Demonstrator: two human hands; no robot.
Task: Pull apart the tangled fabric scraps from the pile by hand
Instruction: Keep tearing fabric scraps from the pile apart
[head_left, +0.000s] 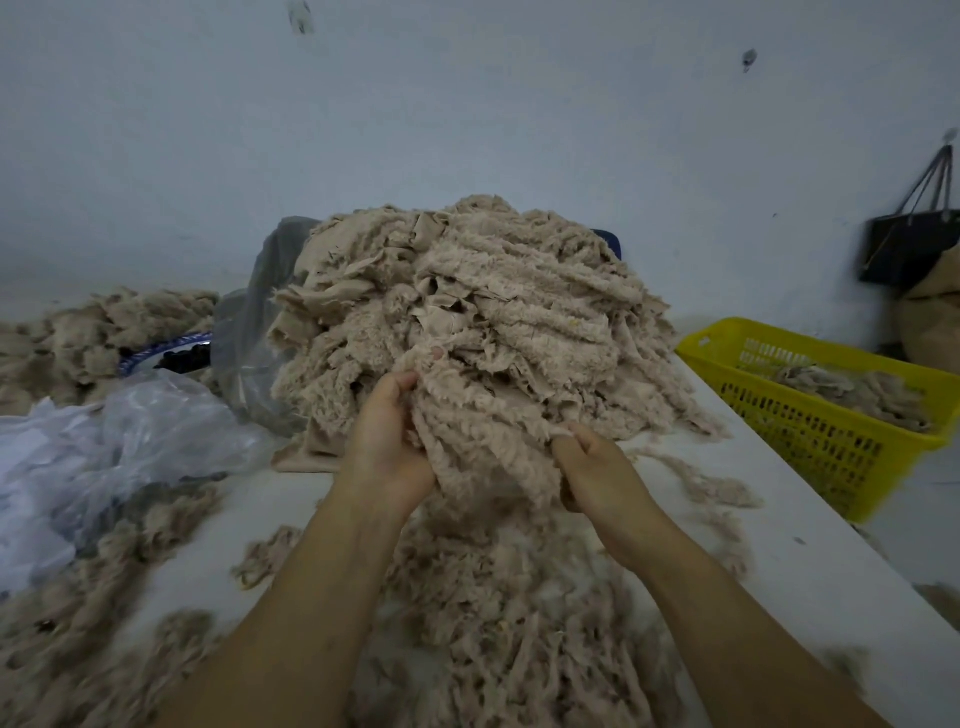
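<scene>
On the far left lay a small heap of fuzzy tan scraps (98, 322). Just below it sat a crumpled clear plastic bag (119, 441), with more tan fluff spread on the table (789, 530) beside it.

In the middle stood the big pile of tangled fabric scraps (509, 301). It was tall and round and rested on the table against a grey plastic bag (244, 338) on its left side.

At the front of the pile, both hands held one thick clump of scraps (483, 447). The left hand (387, 441) had its fingers curled round the left side of the clump. The right hand (597, 478) had its fingers bent and pinched the lower right edge. The clump was touching the big pile at its top and hung down between the two hands.

Under the hands, loose strips (493, 613) lay all over the table.

On the right sat a yellow basket (789, 421) with a few scraps inside. Behind it, a black bag (909, 249) hung on the wall.
</scene>
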